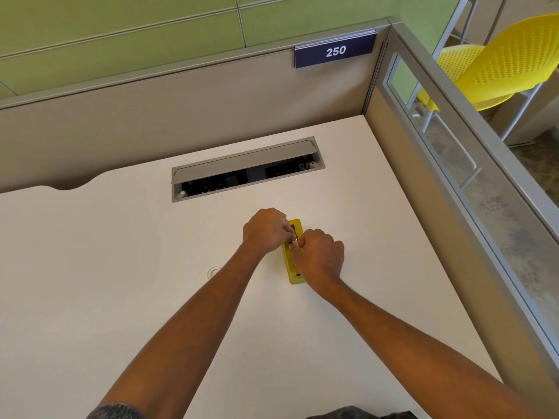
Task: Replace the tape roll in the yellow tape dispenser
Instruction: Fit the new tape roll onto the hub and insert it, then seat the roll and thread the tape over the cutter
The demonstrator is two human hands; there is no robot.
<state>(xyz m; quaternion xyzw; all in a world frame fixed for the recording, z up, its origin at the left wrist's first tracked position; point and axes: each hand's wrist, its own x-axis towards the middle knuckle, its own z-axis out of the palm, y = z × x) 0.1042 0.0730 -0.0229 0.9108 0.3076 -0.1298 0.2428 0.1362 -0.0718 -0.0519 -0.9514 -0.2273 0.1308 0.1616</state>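
Yellow tape dispenser (292, 272) lies on counter (121, 252); both hands, left (264, 229) & right (319, 257), pinch sth small over it, partly hiding it. Clear tape roll (213, 271) nearby left.

This is an office, at a cubicle desk. A white desk (90, 267) fills the lower frame, with a grey cable hatch (246, 167) set into it at centre, and beige partition panels (151, 116) fence it at the top and right. A blue sign (335, 52) reading 250 hangs at upper centre, and a yellow chair (508, 62) stands beyond the glass at upper right.
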